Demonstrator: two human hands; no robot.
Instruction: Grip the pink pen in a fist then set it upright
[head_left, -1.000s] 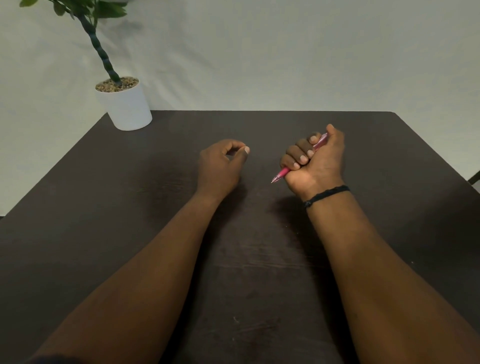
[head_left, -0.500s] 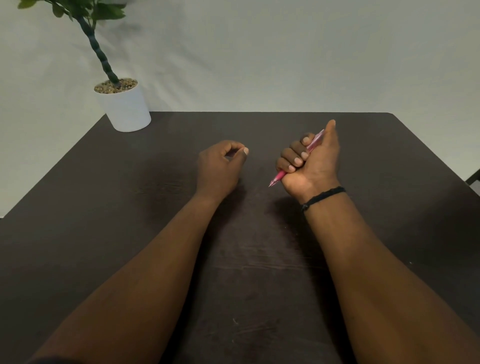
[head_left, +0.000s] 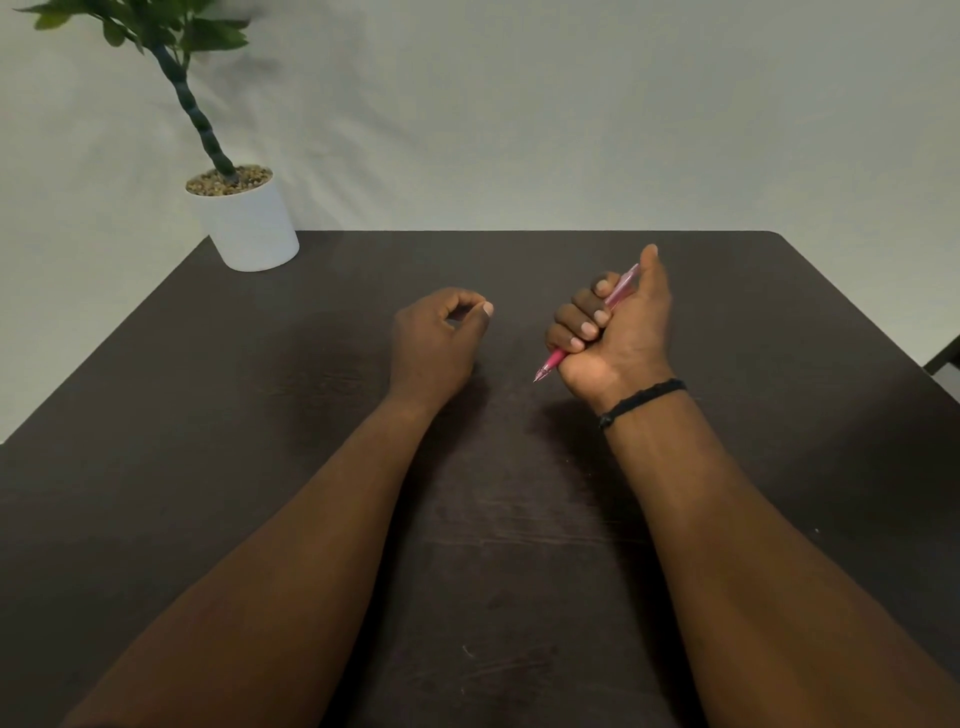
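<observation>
1. Fingers (head_left: 589, 328) of right hand (head_left: 615, 338) wrapped tight round pink pen (head_left: 621, 287), fist grip, tip pointing down-left toward dark table (head_left: 779, 332), not touching it.
2. Change vs 1 s back: thumb has lifted off the pen's top end and now sticks straight up; hand drifted slightly left.
3. Read: looks like thumb resetting over the clicker end, grip otherwise unchanged.
4. Left hand (head_left: 439, 345) unchanged, resting on table, fingers loosely curled, thumb near forefinger, holding nothing.
5. Potted plant (head_left: 244, 223) at far-left corner, well apart.
</observation>
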